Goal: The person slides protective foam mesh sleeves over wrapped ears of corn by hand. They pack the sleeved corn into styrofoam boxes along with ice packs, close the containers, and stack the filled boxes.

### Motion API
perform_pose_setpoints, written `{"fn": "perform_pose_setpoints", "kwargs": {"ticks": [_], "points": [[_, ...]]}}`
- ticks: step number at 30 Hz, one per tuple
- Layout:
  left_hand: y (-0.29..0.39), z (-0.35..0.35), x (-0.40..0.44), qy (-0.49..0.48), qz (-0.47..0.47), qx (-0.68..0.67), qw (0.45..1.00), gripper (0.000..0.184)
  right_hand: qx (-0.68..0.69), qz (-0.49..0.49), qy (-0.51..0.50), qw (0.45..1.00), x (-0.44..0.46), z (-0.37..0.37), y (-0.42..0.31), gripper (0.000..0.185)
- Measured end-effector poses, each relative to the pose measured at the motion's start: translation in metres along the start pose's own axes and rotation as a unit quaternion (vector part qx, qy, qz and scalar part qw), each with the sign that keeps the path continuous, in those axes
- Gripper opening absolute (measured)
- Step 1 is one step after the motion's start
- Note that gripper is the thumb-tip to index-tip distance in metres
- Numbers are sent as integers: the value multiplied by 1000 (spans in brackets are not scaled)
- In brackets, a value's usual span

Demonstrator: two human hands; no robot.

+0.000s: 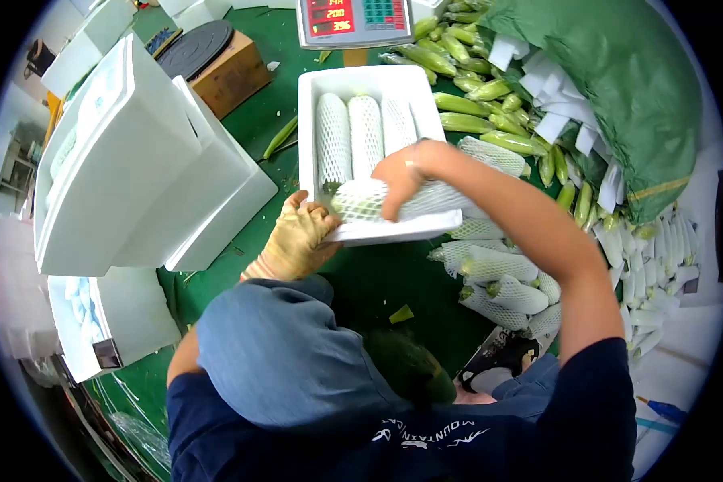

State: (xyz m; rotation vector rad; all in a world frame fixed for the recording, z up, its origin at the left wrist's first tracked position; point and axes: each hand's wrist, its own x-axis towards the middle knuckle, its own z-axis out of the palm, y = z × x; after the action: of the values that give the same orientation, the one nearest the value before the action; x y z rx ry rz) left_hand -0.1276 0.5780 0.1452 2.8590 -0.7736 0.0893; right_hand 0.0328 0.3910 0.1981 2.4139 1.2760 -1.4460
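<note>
A white foam box [307, 136] lies in front of me, with three ears of corn [366, 132] in white foam net sleeves side by side in its far part. My right hand [402, 178] is closed on a netted ear of corn [357, 200], held crosswise over the near end of the box. Another netted piece [434, 198] shows beyond that hand, partly hidden by the forearm. My left hand [297, 238], in a yellowish work glove, grips the near left corner of the box.
A digital scale [355, 22] with lit red digits stands behind the box. Bagged green corn [490, 88] and netted ears [502, 273] are heaped at right, by a green sack [618, 88]. Stacked foam boxes [120, 177] rise at left. A cardboard box [233, 76] sits behind them.
</note>
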Motion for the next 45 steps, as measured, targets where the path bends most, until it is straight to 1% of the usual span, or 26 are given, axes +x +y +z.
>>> {"fn": "perform_pose_setpoints", "kwargs": {"ticks": [2,5,6,8,10,12,13,15,17,20,21,22,24,25,26,29,30,31,32,34,36,40,42,43,44,45], "points": [[-8,9,-16,63,-21,-74,995,43,28,20,-60,998,53,7,2,63],[-3,17,-25,104,-60,-156,980,47,124,-175,40,976,70,32,0,57],[-2,19,-25,116,-66,-167,977,46,116,-176,29,977,64,39,1,57],[0,14,-20,134,-47,-170,975,41,-18,-70,218,973,25,38,-16,56],[1,12,-18,131,-43,-172,976,40,-90,-171,315,929,0,39,-8,53],[2,17,-21,145,-52,-186,970,39,-65,-142,329,931,-31,29,-12,45],[3,18,-20,155,-56,-199,966,48,-64,-153,322,932,-26,30,-13,45],[3,21,-19,165,-57,-208,962,50,-41,-24,94,994,-16,36,-8,37],[3,27,-20,167,-54,-211,961,50,-45,-47,117,991,28,77,27,31],[-2,29,-15,199,-32,-229,952,50,-57,-106,162,980,40,74,53,27],[-4,34,-18,235,-16,-240,942,47,-36,-37,116,992,32,67,39,22],[-8,14,-24,201,8,-245,948,46,10,2,133,991,33,74,45,20],[-20,-26,-53,247,-57,-283,925,42,28,-37,284,958,13,77,23,18],[-23,-53,-91,333,-118,-236,905,41,26,14,282,959,-7,74,17,17],[-19,-80,-127,415,-157,-188,876,41,131,-35,344,929,-32,81,16,18],[-31,-152,-266,484,-335,150,795,33,163,42,426,889,-95,86,-2,11],[-46,-161,-311,536,-394,162,729,27,127,63,437,888,-109,93,11,10],[-55,-174,-347,585,-504,42,633,25,132,70,417,897,-122,90,6,10],[-76,-179,-392,564,-540,122,613,25,138,71,419,895,-130,89,2,10],[-115,-186,-477,505,-673,141,522,29,142,102,398,901,-140,88,20,11],[-139,-202,-514,358,-765,165,510,36,158,117,402,894,-142,84,23,11],[-229,-193,-529,247,-714,-17,655,45,140,102,423,889,-128,77,38,9],[-257,-181,-517,24,-757,-21,653,49,90,91,401,907,-121,74,25,8],[-250,-178,-508,1,-782,-19,623,57,50,103,380,918,-125,71,11,9],[-231,-175,-500,114,-824,-1,555,60,71,106,390,912,-127,75,15,10],[-211,-160,-499,222,-780,176,557,59,94,103,396,908,-131,76,16,8]]}}
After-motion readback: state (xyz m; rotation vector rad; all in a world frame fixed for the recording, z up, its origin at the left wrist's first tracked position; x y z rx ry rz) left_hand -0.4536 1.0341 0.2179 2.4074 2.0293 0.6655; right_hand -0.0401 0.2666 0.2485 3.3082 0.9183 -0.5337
